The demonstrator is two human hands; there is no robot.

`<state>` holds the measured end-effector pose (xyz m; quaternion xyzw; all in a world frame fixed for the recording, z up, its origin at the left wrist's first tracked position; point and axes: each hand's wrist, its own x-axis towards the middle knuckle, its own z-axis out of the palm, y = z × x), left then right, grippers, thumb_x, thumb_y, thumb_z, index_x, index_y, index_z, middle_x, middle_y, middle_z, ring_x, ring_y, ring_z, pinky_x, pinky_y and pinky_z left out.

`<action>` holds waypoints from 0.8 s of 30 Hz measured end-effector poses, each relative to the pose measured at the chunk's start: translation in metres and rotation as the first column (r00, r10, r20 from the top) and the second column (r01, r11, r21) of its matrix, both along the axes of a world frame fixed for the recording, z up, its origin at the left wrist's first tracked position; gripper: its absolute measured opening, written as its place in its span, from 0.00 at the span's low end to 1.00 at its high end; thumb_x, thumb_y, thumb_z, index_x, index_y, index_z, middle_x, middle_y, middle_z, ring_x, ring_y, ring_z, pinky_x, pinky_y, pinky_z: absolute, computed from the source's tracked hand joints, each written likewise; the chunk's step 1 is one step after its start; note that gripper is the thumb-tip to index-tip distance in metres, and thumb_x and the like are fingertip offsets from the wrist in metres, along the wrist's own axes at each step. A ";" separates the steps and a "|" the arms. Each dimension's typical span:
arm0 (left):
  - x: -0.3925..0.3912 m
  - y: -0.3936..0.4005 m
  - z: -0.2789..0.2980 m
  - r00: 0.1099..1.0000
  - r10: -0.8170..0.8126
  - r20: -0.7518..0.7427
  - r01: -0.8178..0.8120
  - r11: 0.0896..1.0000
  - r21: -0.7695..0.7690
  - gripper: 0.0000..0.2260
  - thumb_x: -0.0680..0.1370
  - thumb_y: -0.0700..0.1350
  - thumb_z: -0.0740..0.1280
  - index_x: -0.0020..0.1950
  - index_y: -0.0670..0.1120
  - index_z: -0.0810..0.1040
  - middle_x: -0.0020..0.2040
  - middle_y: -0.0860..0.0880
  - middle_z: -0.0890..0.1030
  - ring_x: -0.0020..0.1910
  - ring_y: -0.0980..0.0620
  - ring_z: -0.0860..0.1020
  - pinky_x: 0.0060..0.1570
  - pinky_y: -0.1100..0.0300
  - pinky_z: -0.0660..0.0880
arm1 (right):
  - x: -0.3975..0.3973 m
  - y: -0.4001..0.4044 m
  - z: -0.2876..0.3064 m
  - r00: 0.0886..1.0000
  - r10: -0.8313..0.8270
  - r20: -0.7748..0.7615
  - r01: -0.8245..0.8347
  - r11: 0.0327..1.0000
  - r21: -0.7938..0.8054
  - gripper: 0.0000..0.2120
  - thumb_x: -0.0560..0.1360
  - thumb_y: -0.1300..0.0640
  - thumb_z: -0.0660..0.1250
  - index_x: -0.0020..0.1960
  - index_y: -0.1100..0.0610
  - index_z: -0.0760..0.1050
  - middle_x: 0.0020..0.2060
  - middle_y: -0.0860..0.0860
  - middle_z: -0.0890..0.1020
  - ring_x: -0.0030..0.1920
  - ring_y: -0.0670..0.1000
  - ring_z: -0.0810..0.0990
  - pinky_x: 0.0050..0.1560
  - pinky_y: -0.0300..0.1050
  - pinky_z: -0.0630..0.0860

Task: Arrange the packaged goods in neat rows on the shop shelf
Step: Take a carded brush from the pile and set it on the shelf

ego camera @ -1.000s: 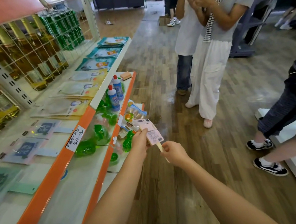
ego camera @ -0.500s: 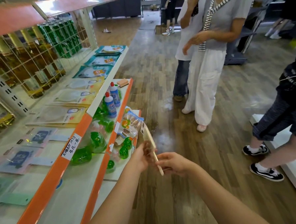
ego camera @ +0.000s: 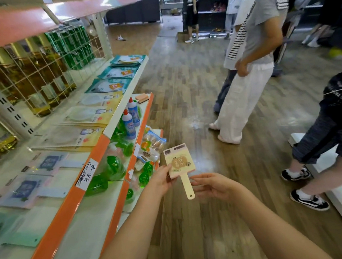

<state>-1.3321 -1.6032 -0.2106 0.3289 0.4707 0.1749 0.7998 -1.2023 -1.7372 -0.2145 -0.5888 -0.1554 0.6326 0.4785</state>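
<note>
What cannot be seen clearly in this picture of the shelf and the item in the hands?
- Paddle-shaped item: head view, label print too small to read.
- Right hand: whether it touches the handle is unclear.
- Green packs: blurred behind the orange shelf edge.
- Mint packet: blurred near the left border.

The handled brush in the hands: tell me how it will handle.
The handled brush is probably light: the left hand pinches it alone. Likely stiff, since its handle juts out unsupported. It may pivot, held at one edge.

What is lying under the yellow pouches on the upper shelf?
The yellow pouches lie in low stacks; only edges of similar pouches show beneath. The shelf below them is covered.
</note>
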 end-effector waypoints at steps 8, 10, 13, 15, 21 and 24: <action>-0.013 0.028 0.004 1.000 -0.011 -0.029 0.014 0.995 0.099 0.06 0.82 0.39 0.59 0.47 0.47 0.73 0.42 0.47 0.79 0.38 0.52 0.77 0.32 0.60 0.76 | 0.022 0.041 -0.007 0.958 -0.027 0.286 0.058 0.993 -0.099 0.07 0.79 0.58 0.64 0.54 0.59 0.76 0.47 0.53 0.82 0.45 0.52 0.80 0.48 0.46 0.78; -0.015 0.037 0.007 0.999 0.019 -0.033 -0.014 0.992 0.126 0.06 0.81 0.39 0.60 0.47 0.46 0.73 0.41 0.47 0.79 0.34 0.53 0.79 0.27 0.62 0.77 | 0.025 0.059 -0.009 0.909 0.028 0.415 0.028 0.991 -0.128 0.08 0.79 0.57 0.62 0.55 0.60 0.75 0.47 0.54 0.81 0.43 0.51 0.78 0.43 0.42 0.76; -0.015 0.051 0.018 0.997 0.066 -0.038 -0.059 0.983 0.171 0.05 0.81 0.39 0.60 0.48 0.46 0.73 0.38 0.48 0.80 0.31 0.54 0.80 0.26 0.63 0.78 | 0.033 0.092 -0.011 0.830 0.110 0.547 -0.037 0.989 -0.143 0.07 0.79 0.59 0.62 0.53 0.60 0.76 0.45 0.55 0.79 0.38 0.49 0.75 0.37 0.39 0.72; -0.014 0.062 0.025 0.992 0.117 -0.042 -0.107 0.975 0.195 0.04 0.81 0.40 0.60 0.48 0.46 0.73 0.37 0.49 0.81 0.34 0.54 0.79 0.27 0.62 0.78 | 0.040 0.116 -0.009 0.783 0.183 0.595 -0.113 0.982 -0.153 0.04 0.78 0.59 0.62 0.49 0.58 0.76 0.43 0.55 0.78 0.38 0.49 0.75 0.35 0.39 0.70; -0.012 0.088 0.047 0.949 0.313 -0.048 -0.289 0.917 0.276 0.04 0.81 0.41 0.62 0.55 0.44 0.72 0.33 0.51 0.82 0.27 0.57 0.80 0.30 0.59 0.77 | 0.057 0.182 0.017 0.580 0.278 0.766 -0.321 0.942 -0.099 0.09 0.75 0.59 0.64 0.36 0.56 0.77 0.32 0.51 0.76 0.34 0.50 0.74 0.39 0.48 0.74; -0.018 0.090 0.064 0.910 0.413 -0.035 -0.391 0.883 0.260 0.02 0.81 0.40 0.61 0.48 0.46 0.72 0.35 0.49 0.81 0.31 0.53 0.79 0.27 0.61 0.76 | 0.058 0.208 0.032 0.495 0.295 0.817 -0.406 0.910 -0.082 0.10 0.78 0.57 0.62 0.48 0.63 0.80 0.38 0.54 0.78 0.38 0.52 0.74 0.40 0.42 0.69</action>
